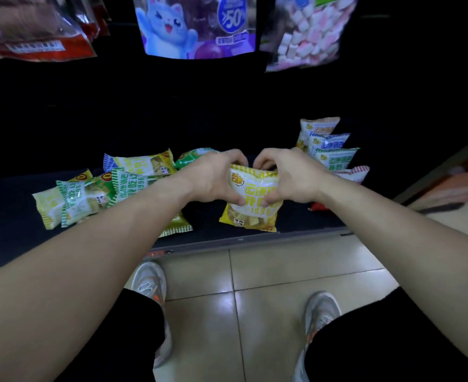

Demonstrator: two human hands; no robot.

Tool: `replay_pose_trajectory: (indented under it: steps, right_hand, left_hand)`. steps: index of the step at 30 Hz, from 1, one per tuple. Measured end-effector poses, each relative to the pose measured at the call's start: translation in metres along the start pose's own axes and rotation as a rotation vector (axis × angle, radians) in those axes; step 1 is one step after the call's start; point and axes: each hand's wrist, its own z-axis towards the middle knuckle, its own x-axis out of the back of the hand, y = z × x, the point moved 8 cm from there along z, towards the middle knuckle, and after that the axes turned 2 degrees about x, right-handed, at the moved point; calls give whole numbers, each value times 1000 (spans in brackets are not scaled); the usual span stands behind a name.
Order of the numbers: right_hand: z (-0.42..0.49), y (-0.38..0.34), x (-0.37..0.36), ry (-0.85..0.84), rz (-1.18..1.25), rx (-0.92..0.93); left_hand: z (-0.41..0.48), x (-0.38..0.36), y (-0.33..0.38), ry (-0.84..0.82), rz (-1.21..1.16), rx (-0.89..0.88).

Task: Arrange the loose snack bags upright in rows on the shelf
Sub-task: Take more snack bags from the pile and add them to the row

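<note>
**A:** Start at your left. What's lying there?

**B:** A loose heap of green and yellow bags flat on the dark shelf, overlapping one another, with one more green-edged bag poking out under your left forearm, close to the shelf's front lip.

**A:** And your hands?

**B:** Your left hand and right hand both clasp the yellow snack bag, thumbs pressed on its front, fingers curled behind its top seam. It stands almost upright at the middle of the shelf front, its bottom edge at or just above the surface; you can't tell which from here.

**A:** How will it handle?

**B:** Light and puffy, by the look of it: a glossy film pillow with brittle pieces inside. Expect it to slip if you pinch the slick face, and to crumple if you squeeze. Hold it by the crimped top seam or the side edges, and settle the bottom flat so it stands.

**A:** Room to your right?

**B:** A row of blue and green bags already stands there, running back into the shelf, with a red-striped bag at its near end. Between your bag and that row the shelf is bare, so you've a lane to slide into. Mind the front lip just below your wrists, and the hanging packs overhead if you lift.
</note>
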Motion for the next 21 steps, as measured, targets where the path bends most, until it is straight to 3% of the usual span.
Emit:
replay_pose_trajectory:
  steps: [4, 11, 16, 21]
  right_hand:
    - [-23, 20, 10, 51, 67, -33]
    - [-41, 93, 30, 143, 40, -169]
    - [-50, 170, 32, 85, 20, -326]
    - [-31, 213, 27, 17, -12, -358]
  left_hand:
    - [12, -7, 26, 44, 2, -38]
    - [47, -32, 38, 140, 14, 62]
    - [88, -36, 33, 244, -31, 164]
    - [150, -48, 16, 251, -17, 266]
